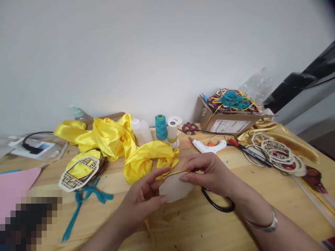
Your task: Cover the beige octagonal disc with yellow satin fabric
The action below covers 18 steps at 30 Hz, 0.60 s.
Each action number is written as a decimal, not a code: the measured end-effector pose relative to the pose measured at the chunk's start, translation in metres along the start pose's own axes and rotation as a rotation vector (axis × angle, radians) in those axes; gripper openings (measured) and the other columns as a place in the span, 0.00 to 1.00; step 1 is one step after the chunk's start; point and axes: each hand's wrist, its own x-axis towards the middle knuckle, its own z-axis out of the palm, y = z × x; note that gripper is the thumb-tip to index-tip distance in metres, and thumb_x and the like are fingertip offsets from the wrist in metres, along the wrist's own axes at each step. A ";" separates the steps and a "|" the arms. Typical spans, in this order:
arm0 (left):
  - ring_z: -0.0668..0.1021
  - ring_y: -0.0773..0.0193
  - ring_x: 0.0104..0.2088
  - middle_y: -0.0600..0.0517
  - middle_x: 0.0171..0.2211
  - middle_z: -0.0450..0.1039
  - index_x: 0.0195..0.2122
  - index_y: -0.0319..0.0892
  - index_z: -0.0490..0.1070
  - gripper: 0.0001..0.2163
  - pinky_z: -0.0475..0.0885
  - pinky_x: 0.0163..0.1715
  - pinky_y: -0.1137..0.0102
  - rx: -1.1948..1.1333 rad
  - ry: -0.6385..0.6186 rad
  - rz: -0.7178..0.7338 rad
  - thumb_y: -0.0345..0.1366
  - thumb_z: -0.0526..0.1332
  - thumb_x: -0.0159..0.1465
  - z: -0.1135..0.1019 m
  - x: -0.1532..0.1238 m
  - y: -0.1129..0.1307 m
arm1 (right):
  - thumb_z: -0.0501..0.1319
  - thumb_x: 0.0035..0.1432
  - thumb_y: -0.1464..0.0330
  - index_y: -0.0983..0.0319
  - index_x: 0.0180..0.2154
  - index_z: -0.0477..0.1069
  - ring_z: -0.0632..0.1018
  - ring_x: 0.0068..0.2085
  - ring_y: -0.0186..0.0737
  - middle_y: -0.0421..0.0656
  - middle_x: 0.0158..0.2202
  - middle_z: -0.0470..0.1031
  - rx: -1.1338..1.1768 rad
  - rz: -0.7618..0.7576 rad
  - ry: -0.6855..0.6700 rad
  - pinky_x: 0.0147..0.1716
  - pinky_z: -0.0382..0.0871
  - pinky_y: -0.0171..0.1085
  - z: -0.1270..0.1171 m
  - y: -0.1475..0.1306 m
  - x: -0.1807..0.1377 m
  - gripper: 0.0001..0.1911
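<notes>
Between my two hands is a pale, flat piece with a scalloped outline (176, 188) and a yellow-brown edge along its top. My left hand (145, 195) grips its left side, thumb in front and fingers behind. At the upper right edge, my right hand (206, 174) pinches it between thumb and fingers, where a yellow strand runs along the rim. Below my right hand lies a black loop handle (222, 207), partly hidden. Yellow satin fabric (146, 162) is bunched just behind my hands. A white glue gun (208, 145) rests beyond my right hand.
Cut-out wooden frames lie in a left stack (64, 179) and a right pile (280, 153). A teal thread cone (161, 127) stands at the back near a cardboard box (227, 122) of scraps. A red-capped black marker (251, 153) and teal strips (78, 197) lie on the wooden table (183, 230).
</notes>
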 end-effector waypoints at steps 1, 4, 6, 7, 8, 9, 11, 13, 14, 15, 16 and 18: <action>0.78 0.59 0.39 0.49 0.41 0.78 0.54 0.49 0.67 0.27 0.70 0.38 0.70 -0.027 -0.090 -0.018 0.32 0.68 0.52 -0.001 0.000 0.002 | 0.65 0.53 0.66 0.62 0.31 0.78 0.71 0.27 0.32 0.40 0.26 0.74 0.011 -0.006 -0.057 0.24 0.64 0.30 0.000 -0.002 -0.001 0.06; 0.71 0.51 0.51 0.45 0.54 0.69 0.56 0.47 0.66 0.33 0.64 0.49 0.63 -0.082 -0.334 -0.043 0.43 0.70 0.47 0.000 -0.001 0.006 | 0.64 0.54 0.67 0.63 0.32 0.78 0.71 0.27 0.31 0.39 0.26 0.74 0.010 -0.045 -0.239 0.26 0.65 0.31 0.004 -0.007 -0.005 0.06; 0.69 0.48 0.54 0.44 0.55 0.68 0.55 0.45 0.67 0.35 0.62 0.51 0.62 -0.116 -0.449 -0.106 0.55 0.66 0.48 0.003 -0.001 0.008 | 0.64 0.54 0.68 0.64 0.32 0.78 0.71 0.27 0.31 0.40 0.26 0.74 -0.006 -0.059 -0.325 0.26 0.65 0.31 0.008 -0.009 -0.007 0.06; 0.69 0.47 0.53 0.42 0.54 0.69 0.54 0.42 0.68 0.36 0.62 0.50 0.61 -0.151 -0.470 -0.111 0.60 0.60 0.49 0.005 -0.002 0.008 | 0.64 0.53 0.68 0.65 0.32 0.78 0.71 0.27 0.31 0.41 0.26 0.74 -0.012 -0.061 -0.352 0.26 0.65 0.31 0.009 -0.009 -0.007 0.06; 0.70 0.47 0.51 0.42 0.53 0.70 0.53 0.40 0.70 0.37 0.62 0.49 0.62 -0.176 -0.490 -0.121 0.64 0.54 0.51 0.006 -0.002 0.007 | 0.64 0.53 0.69 0.66 0.32 0.78 0.72 0.27 0.32 0.41 0.26 0.74 -0.021 -0.061 -0.373 0.26 0.65 0.31 0.011 -0.009 -0.008 0.07; 0.71 0.49 0.49 0.42 0.50 0.72 0.52 0.40 0.71 0.37 0.63 0.47 0.63 -0.196 -0.502 -0.157 0.65 0.49 0.53 0.007 -0.003 0.005 | 0.64 0.54 0.68 0.67 0.33 0.78 0.72 0.27 0.32 0.42 0.27 0.75 -0.035 -0.060 -0.388 0.26 0.65 0.31 0.012 -0.008 -0.008 0.07; 0.74 0.54 0.44 0.44 0.45 0.76 0.48 0.40 0.73 0.37 0.63 0.43 0.67 -0.214 -0.511 -0.234 0.65 0.45 0.55 0.007 -0.005 0.001 | 0.63 0.55 0.67 0.67 0.34 0.78 0.71 0.27 0.31 0.43 0.27 0.75 -0.080 -0.049 -0.401 0.25 0.63 0.30 0.014 -0.006 -0.008 0.09; 0.74 0.59 0.38 0.47 0.38 0.77 0.44 0.40 0.76 0.35 0.63 0.38 0.70 -0.187 -0.483 -0.302 0.65 0.48 0.54 0.004 -0.006 -0.003 | 0.62 0.56 0.67 0.67 0.34 0.78 0.71 0.27 0.31 0.43 0.27 0.75 -0.135 -0.031 -0.399 0.24 0.62 0.29 0.014 -0.004 -0.007 0.10; 0.73 0.60 0.35 0.48 0.35 0.77 0.41 0.41 0.77 0.33 0.63 0.36 0.71 -0.155 -0.463 -0.312 0.65 0.52 0.52 0.002 -0.006 -0.004 | 0.62 0.57 0.66 0.67 0.33 0.78 0.70 0.27 0.31 0.43 0.26 0.74 -0.156 -0.025 -0.397 0.23 0.61 0.29 0.013 -0.003 -0.007 0.11; 0.72 0.62 0.33 0.50 0.32 0.77 0.39 0.41 0.78 0.31 0.62 0.33 0.72 -0.112 -0.440 -0.313 0.63 0.56 0.50 0.000 -0.007 -0.005 | 0.62 0.56 0.66 0.68 0.33 0.78 0.70 0.27 0.31 0.43 0.26 0.74 -0.171 -0.018 -0.396 0.23 0.61 0.29 0.013 -0.002 -0.007 0.11; 0.71 0.64 0.31 0.52 0.30 0.76 0.38 0.42 0.78 0.27 0.62 0.32 0.73 -0.066 -0.421 -0.315 0.60 0.59 0.50 -0.001 -0.007 -0.005 | 0.62 0.56 0.67 0.68 0.32 0.78 0.70 0.26 0.31 0.42 0.25 0.74 -0.182 -0.012 -0.398 0.23 0.60 0.29 0.012 -0.002 -0.006 0.10; 0.69 0.66 0.28 0.54 0.27 0.74 0.36 0.44 0.78 0.19 0.60 0.29 0.74 0.028 -0.399 -0.319 0.53 0.64 0.52 -0.002 -0.007 -0.002 | 0.61 0.57 0.68 0.68 0.32 0.78 0.69 0.26 0.30 0.42 0.25 0.74 -0.203 -0.005 -0.413 0.22 0.59 0.29 0.011 -0.002 -0.006 0.10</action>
